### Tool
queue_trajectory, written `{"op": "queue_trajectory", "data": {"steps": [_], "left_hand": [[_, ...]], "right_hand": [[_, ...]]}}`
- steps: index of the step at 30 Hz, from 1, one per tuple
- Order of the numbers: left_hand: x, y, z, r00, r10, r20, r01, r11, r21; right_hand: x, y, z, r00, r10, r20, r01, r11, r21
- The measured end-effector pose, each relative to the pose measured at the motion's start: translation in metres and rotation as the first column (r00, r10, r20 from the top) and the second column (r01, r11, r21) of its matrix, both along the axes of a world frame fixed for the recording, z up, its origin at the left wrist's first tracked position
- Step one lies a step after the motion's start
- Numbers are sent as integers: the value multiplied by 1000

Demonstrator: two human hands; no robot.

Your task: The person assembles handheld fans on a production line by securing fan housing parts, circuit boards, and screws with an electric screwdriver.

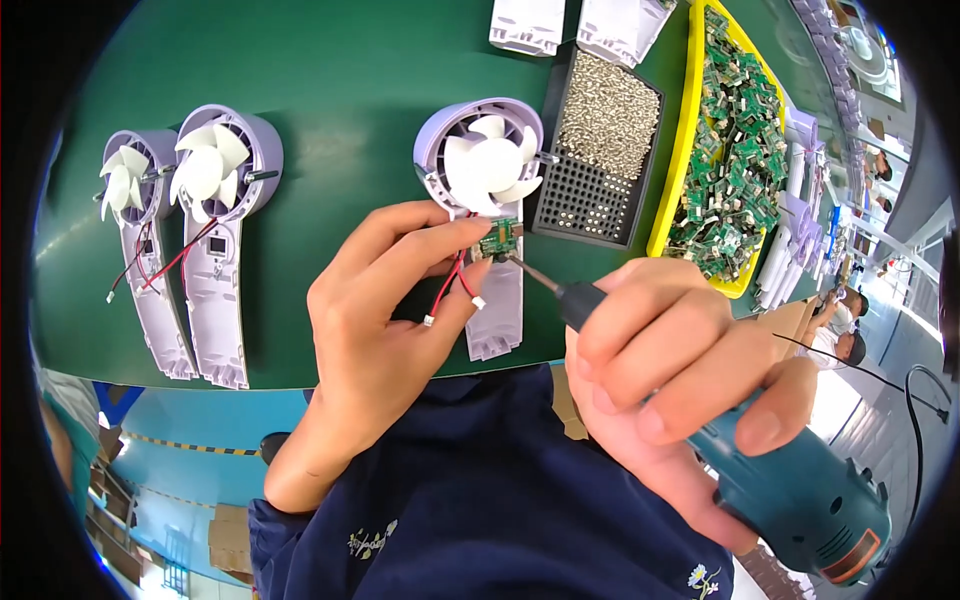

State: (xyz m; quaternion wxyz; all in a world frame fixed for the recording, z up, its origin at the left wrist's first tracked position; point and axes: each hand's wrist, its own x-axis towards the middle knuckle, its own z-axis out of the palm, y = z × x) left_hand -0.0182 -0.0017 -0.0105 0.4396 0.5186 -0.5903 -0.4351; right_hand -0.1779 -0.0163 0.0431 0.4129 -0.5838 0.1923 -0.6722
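Head view: the left hand (pixel 385 285) pinches a flat green circuit board (pixel 499 238) over a smooth lilac plastic fan housing (pixel 496 318) on the table (pixel 330 60) — the right hand (pixel 675 365) clasps a rounded teal screwdriver (pixel 800 490), its slim metal bit (pixel 535 273) at the board's near edge.

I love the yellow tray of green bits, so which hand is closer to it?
Right. The right hand, around the teal electric screwdriver, shows just below the yellow tray in the picture; the left hand is farther left, holding the small green circuit board.
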Motion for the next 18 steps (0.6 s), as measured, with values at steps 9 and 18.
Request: {"op": "queue_trajectory", "data": {"steps": [9,18], "left_hand": [[-1,-1,3,1000,0,-17,0,1000,23],[4,-1,4,1000,-1,-13,2,999,45]], "right_hand": [[8,-4,-9,1000,-3,24,3,1000,2],[15,-2,-15,997,23,-78,-29,997,-67]]}}
